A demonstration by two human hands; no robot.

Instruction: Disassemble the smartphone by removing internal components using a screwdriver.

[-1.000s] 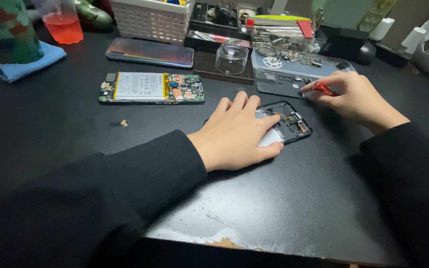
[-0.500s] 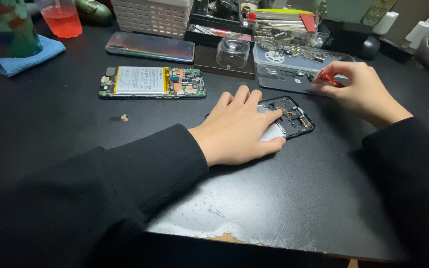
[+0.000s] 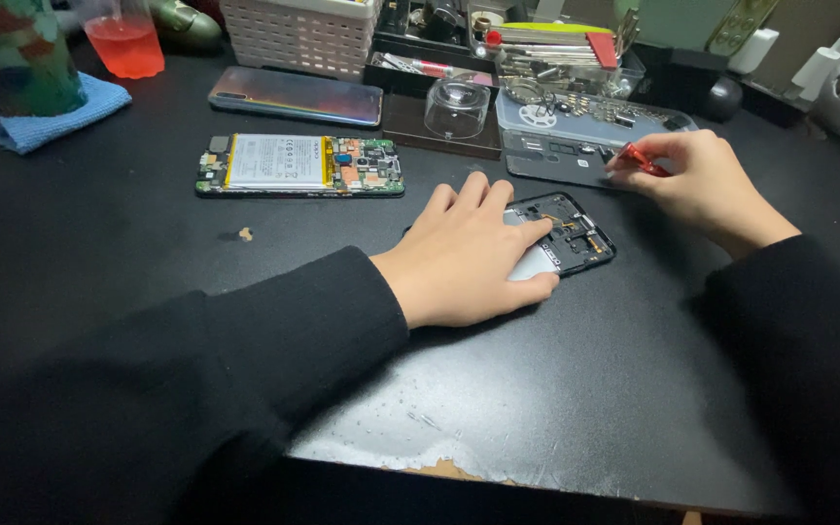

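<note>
1. A black opened phone shell with its bare inner frame and small circuit parts showing [image 3: 561,238] lies flat near the middle of the worn black tabletop [image 3: 576,408]. Its long axis runs slantwise, from the lower left up toward the right and away from the person.
2. The left hand [image 3: 469,258] lies palm down on the near end of the shell, fingers spread and flat, pinning it and grasping nothing. This hand is the nearer one; it touches the shell.
3. The right hand [image 3: 702,185] sits just beyond the shell's far right end, apart from it, with its fingertips pinched on a small red-handled tool [image 3: 642,160]. The shell lies to the left of this hand and a little nearer the person.
4. Under that hand's fingertips is a clear flat parts tray holding small metal pieces [image 3: 585,131].
5. Further left lies a second opened phone with a white battery and green circuit boards [image 3: 298,165]; behind it are a glossy dark phone back panel [image 3: 294,95] and a small clear plastic dome [image 3: 456,105].
6. At the far left stand a cup of red liquid [image 3: 128,39] and a blue cloth [image 3: 41,112].
</note>
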